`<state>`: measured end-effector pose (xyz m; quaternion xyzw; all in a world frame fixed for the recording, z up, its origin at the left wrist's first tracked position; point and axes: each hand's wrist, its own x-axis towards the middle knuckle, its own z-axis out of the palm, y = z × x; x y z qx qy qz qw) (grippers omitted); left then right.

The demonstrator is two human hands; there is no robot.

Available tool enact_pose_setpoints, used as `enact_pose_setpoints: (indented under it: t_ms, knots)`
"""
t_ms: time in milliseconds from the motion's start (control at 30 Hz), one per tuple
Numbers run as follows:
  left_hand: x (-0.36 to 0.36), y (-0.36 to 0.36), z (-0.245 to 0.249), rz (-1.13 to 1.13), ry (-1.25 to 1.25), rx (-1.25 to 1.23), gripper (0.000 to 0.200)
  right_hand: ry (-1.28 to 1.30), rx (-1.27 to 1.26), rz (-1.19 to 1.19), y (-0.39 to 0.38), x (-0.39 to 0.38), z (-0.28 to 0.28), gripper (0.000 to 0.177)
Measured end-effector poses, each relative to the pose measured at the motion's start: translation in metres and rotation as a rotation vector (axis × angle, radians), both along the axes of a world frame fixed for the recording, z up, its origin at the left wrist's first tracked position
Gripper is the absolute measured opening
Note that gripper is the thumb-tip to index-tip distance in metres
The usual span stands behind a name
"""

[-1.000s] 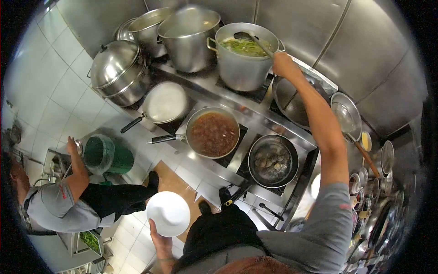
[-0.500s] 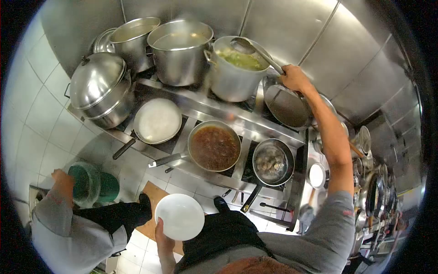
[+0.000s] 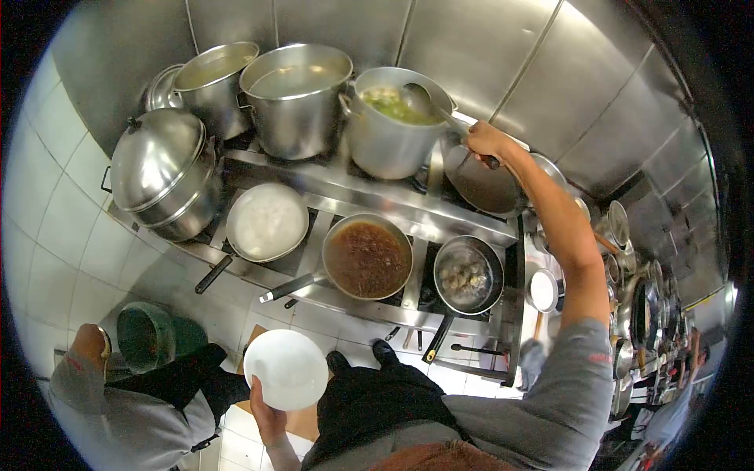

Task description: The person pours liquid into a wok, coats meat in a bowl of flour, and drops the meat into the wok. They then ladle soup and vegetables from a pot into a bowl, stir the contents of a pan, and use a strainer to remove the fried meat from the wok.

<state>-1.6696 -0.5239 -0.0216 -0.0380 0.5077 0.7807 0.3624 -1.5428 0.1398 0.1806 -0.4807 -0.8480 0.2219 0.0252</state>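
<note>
My right hand [image 3: 483, 141] has its grip closed on the ladle [image 3: 428, 104], whose bowl hangs over the pot [image 3: 385, 145] of green soup just beyond. My left hand [image 3: 267, 408] grips a white plate [image 3: 287, 369] with nothing on it yet, low by my waist. Between the two grips sit a brown-sauce pan [image 3: 367, 257] and a shellfish pan [image 3: 469, 275]. A co-worker [image 3: 118, 420] crouches left of the plate.

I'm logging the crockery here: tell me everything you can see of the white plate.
The plate is round, plain white and glossy, ceramic-looking, with a shallow well and nothing on it. It is tilted, face toward the camera, low before the stove. Only the left hand touches it, gripping its lower edge.
</note>
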Motion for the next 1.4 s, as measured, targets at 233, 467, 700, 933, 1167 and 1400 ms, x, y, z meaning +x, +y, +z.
enact_pose_setpoints:
  t_ms: [233, 467, 700, 933, 1167, 1400]
  knots:
    - [0.037, 0.014, 0.008, 0.128, -0.075, 0.01, 0.057, 0.674, -1.203, -0.385, 0.005, -0.017, 0.019, 0.02]
    - [0.063, 0.033, 0.004, 0.126, -0.031, 0.031, 0.06, 1.203, -1.854, -0.595, 0.019, 0.022, 0.028, 0.031]
    - [0.072, 0.047, 0.012, 0.104, 0.072, -0.034, 0.044, 1.329, -1.972, -0.613, 0.02, 0.049, 0.03, 0.042]
    - [0.08, 0.065, 0.019, 0.081, -0.094, 0.1, 0.058, 1.154, -1.67, -0.496, 0.025, 0.052, 0.011, 0.026]
    - [0.08, 0.061, 0.009, 0.063, -0.083, 0.102, 0.056, 0.841, -0.975, -0.298, 0.005, 0.036, -0.003, 0.013]
    - [0.073, 0.051, 0.007, 0.115, -0.126, 0.079, 0.055, 0.657, -0.608, -0.222, -0.002, 0.031, -0.001, 0.016]
